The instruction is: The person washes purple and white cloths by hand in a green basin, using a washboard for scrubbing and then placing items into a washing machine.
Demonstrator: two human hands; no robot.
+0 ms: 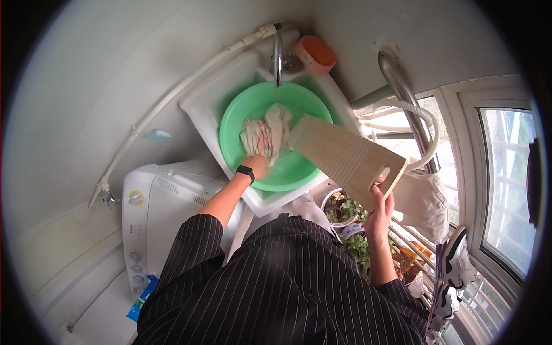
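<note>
A green plastic basin [233,112] holding water sits in the white sink [202,108]. Wet, light-coloured cloth with pinkish marks [258,134] lies bunched in it. My left hand [257,167], with a dark band on its wrist, reaches over the basin's near side and grips the cloth's lower end; the fingertips are partly hidden in its folds. In my right hand [381,205] is a ribbed washboard [345,151], held by the edge at its handle slot. The board is tilted, its far end over the basin beside the cloth.
A chrome faucet [278,60] hangs over the basin's far rim. Behind the sink stands a pink container [317,54]. A white washing machine [172,224] is at left. To the right are a metal pipe [401,86], potted plants [358,248], hanging fabric [420,198] and shoes [457,263].
</note>
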